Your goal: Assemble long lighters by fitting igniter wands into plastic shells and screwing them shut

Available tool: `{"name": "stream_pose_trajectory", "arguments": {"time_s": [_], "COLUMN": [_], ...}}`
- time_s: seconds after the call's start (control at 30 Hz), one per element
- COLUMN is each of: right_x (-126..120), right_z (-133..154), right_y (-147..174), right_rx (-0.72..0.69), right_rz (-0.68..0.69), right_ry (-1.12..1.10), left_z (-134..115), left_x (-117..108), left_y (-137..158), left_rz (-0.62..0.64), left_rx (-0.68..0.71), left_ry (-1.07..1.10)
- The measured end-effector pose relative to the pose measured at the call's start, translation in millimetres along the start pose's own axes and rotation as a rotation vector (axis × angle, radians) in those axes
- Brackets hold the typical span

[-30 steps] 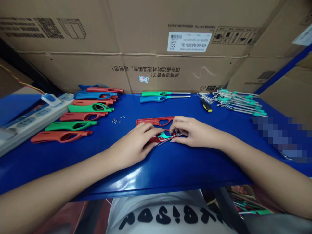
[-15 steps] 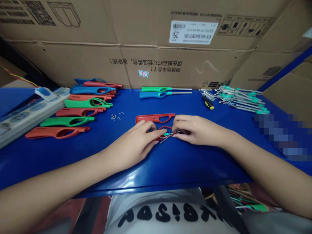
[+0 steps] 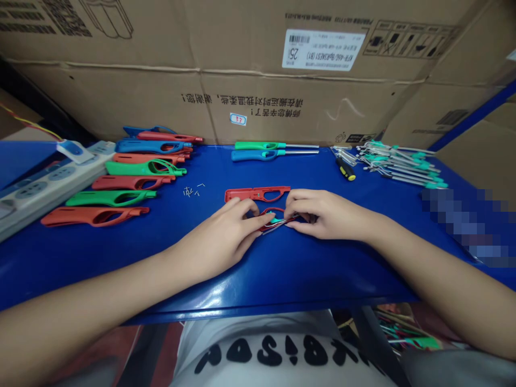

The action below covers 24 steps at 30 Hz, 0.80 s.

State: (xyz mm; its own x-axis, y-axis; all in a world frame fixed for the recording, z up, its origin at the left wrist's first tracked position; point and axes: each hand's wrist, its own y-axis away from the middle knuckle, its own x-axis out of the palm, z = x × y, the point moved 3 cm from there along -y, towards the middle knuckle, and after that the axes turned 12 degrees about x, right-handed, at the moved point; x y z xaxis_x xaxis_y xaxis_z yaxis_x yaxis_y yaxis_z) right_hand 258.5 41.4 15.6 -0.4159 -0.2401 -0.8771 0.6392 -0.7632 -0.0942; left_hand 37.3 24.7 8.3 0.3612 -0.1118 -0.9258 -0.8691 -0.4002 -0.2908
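Blue and glossy, the surface (image 3: pixel 226 295) spreads beneath both hands. The left hand (image 3: pixel 229 234) has its grip drawn nearly closed, thumb and index finger on the left part of the near red shell (image 3: pixel 264 228), with a teal insert (image 3: pixel 276 219) just past the fingertip. At that shell's other end, the right hand (image 3: pixel 322 216) closes its grip over it and a thin metal rod (image 3: pixel 274 228); bent fingers hide the exact hold. Just beyond lies a second red shell (image 3: pixel 244 195). Farther off, a green lighter (image 3: pixel 253 145) rests before upright cardboard (image 3: pixel 141 102).
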Motion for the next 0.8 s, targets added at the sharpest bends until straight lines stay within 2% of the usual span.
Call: {"name": "stream_pose_trajectory", "arguments": {"time_s": [0.3, 0.57, 0.67, 0.8], "right_x": [4.3, 11.0, 12.7, 15.3], "right_z": [1.7, 0.1, 2.3, 4.2], "right_y": [-2.8, -5.9, -4.4, -2.5], "right_rx": [-0.031, -0.05, -0.106, -0.154], "right_rz": [-0.075, -0.094, -0.088, -0.12], "right_ry": [-0.031, -0.022, 0.073, 0.357], "left_z": [-0.9, 2.3, 2.9, 3.5], "left_x": [1.9, -1.3, -2.2, -3.4], "left_y": [0.1, -2.4, -3.0, -3.6], "left_rz": [-0.003, -0.038, -0.025, -0.025], "left_rx": [-0.008, -0.092, -0.119, -0.144], "left_ry": [-0.05, 0.028, 0.053, 0.084]}}
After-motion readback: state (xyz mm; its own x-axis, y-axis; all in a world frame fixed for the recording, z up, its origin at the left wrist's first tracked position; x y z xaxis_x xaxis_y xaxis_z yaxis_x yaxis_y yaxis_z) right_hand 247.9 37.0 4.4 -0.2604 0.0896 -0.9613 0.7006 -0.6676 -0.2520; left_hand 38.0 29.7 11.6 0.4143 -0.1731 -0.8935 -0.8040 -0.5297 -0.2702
